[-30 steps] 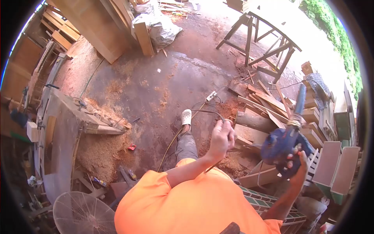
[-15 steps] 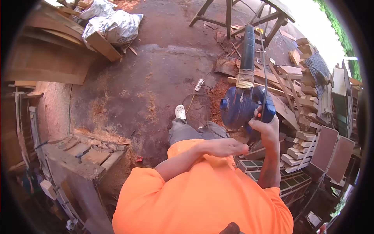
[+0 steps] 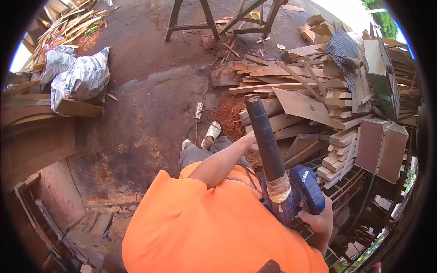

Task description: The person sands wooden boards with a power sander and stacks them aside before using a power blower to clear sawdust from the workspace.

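The blower [image 3: 286, 207] is in front of the orange shirt [image 3: 218, 227], on the right-hand side of the body, its dark tube [image 3: 266, 141] slanting forward and slightly left. The tube is long, straight and round, with a blunt end. Where it meets the body, a band of tan tape [image 3: 278, 187] is wrapped around it, wrinkled and uneven. The body is deep blue; its rounded handle section, right of the tape, is glossy and carries a small pale mark.

The right hand [image 3: 320, 220] is wrapped around the handle, thumb on the near side. The left hand [image 3: 251, 142] is apart from it, farther forward and partly hidden behind the tube; whether it grips anything cannot be told.

Beyond the tube lie heaped planks [image 3: 291, 77]. A socket strip [image 3: 198, 110] rests on the floor [image 3: 150, 104] near a pale clog [image 3: 213, 130].
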Action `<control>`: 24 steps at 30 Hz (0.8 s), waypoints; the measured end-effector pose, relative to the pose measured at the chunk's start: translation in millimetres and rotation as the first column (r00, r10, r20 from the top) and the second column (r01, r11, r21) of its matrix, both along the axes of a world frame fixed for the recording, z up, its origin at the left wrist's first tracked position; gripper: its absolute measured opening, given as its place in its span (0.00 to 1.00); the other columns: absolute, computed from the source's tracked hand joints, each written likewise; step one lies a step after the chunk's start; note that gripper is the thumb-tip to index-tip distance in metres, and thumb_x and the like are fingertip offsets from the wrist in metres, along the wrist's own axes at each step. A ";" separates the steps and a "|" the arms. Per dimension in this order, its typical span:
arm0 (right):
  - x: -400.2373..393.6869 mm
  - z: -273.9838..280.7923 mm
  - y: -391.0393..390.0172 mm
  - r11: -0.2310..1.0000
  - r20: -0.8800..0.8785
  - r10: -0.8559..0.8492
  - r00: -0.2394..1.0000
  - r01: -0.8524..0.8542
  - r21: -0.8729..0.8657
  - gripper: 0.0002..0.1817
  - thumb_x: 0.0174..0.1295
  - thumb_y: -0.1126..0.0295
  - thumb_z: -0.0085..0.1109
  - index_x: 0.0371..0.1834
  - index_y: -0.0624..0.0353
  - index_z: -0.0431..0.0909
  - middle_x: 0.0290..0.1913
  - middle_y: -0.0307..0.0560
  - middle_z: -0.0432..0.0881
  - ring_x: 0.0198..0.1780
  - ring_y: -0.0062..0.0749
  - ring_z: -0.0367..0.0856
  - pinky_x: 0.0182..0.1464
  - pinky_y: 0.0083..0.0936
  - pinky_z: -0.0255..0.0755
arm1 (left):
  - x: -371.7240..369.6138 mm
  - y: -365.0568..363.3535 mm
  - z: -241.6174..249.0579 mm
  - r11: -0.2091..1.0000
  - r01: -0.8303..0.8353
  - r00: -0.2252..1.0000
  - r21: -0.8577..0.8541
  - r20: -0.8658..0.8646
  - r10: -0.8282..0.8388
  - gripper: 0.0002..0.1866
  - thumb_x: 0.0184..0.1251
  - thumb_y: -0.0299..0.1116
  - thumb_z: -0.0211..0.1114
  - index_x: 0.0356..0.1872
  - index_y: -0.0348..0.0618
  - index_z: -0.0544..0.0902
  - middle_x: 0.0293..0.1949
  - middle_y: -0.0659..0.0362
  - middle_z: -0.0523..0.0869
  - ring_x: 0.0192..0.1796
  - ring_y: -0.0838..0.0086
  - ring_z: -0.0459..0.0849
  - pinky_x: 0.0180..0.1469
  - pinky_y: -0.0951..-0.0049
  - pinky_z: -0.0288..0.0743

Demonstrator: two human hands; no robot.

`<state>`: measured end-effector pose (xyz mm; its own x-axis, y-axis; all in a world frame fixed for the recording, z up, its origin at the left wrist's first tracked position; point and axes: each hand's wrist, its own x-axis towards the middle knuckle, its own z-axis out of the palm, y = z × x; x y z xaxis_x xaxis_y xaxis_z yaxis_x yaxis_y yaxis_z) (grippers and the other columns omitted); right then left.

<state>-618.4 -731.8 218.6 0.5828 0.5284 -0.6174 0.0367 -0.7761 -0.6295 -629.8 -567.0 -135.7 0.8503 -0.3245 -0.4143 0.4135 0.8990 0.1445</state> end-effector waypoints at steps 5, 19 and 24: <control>26.0 18.5 -11.4 0.930 0.206 -0.353 0.913 0.319 0.181 0.23 0.35 0.76 0.67 0.41 0.65 0.77 0.32 0.39 0.78 0.28 0.21 0.74 0.33 0.19 0.68 | 7.0 -18.7 22.7 0.757 0.501 0.639 0.419 0.410 -0.651 0.18 0.70 0.45 0.62 0.52 0.44 0.82 0.45 0.59 0.84 0.42 0.72 0.82 0.47 0.67 0.77; 53.0 36.5 2.5 0.660 0.083 -0.710 0.699 0.619 0.426 0.20 0.43 0.78 0.52 0.44 0.68 0.71 0.29 0.45 0.73 0.23 0.28 0.71 0.28 0.23 0.69 | -64.0 155.7 -114.0 -0.214 -0.014 0.987 0.977 0.048 0.153 0.06 0.61 0.31 0.62 0.36 0.42 0.83 0.51 0.45 0.71 0.50 0.45 0.76 0.55 0.56 0.73; 37.5 33.4 32.6 0.764 0.180 -0.624 0.760 0.546 0.345 0.22 0.46 0.77 0.51 0.49 0.69 0.73 0.27 0.42 0.73 0.23 0.28 0.70 0.28 0.23 0.67 | -160.9 264.2 -172.4 -0.133 0.245 0.969 0.960 -0.239 0.062 0.13 0.73 0.36 0.52 0.46 0.38 0.78 0.61 0.39 0.65 0.51 0.39 0.77 0.56 0.51 0.72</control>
